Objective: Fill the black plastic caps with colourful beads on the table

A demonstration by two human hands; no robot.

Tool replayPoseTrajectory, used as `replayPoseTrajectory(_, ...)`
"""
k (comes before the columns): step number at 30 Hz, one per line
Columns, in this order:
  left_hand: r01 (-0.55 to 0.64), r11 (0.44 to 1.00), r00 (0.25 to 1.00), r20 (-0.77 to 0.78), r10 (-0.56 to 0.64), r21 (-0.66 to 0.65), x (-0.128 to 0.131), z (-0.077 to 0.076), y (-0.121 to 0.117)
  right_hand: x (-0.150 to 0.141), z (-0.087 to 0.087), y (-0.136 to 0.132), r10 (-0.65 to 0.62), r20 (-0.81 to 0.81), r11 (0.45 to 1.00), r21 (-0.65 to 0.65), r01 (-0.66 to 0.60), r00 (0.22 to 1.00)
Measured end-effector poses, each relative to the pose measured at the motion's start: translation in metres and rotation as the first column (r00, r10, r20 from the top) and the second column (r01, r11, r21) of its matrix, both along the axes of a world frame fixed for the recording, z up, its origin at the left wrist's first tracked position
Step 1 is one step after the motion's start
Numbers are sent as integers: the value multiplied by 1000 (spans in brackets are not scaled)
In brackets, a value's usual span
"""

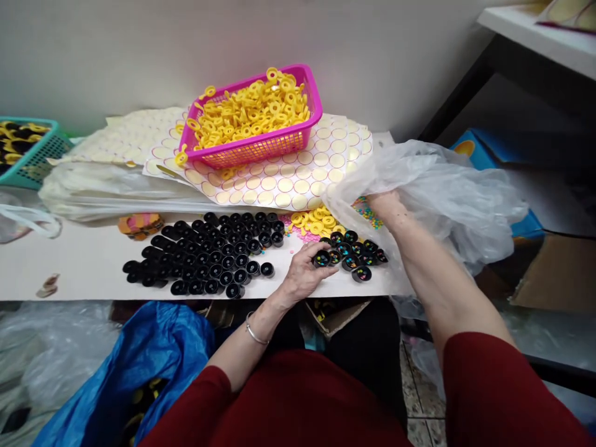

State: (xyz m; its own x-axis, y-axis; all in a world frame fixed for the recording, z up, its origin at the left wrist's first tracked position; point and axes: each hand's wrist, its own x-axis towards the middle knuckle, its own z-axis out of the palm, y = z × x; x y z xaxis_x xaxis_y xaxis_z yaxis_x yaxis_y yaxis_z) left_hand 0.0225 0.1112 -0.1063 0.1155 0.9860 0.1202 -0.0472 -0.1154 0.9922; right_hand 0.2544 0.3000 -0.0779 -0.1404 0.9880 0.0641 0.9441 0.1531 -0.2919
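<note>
My left hand (302,273) is closed around a small round black cup (321,259), thumb in front and fingers behind, with colourful bits inside it. Several more black cups holding coloured bits (362,274) stand just to its right. To the left of the hand are rows of small black cups (203,257), with no coloured bits visible in them. My right hand (382,205) reaches into a clear plastic bag (437,186) beside small multicoloured beads (370,215); its fingers are hidden. Yellow rings (316,221) and pink beads (305,234) lie between the two groups of cups.
A pink basket (261,152) full of yellow rings sits on sticker sheets (274,186) by the wall. A teal basket (44,158) is at far left, an orange patterned block (139,225) on the table. A blue bag (177,335) hangs below; a cardboard box (554,270) stands right.
</note>
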Motion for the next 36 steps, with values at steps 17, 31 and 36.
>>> replayPoseTrajectory(17,16,998,998,58,-19,53,37,13,26,9,25,-115,218,-708,976,147,-162,671)
replayPoseTrajectory(31,8,996,997,-81,-1,91,26,7,10,-61,57,-186,406,582,691,309,-654,705)
replayPoseTrajectory(36,12,998,1000,-10,-12,54,22,-1,10,-55,51,-185,439,485,693,353,-629,756)
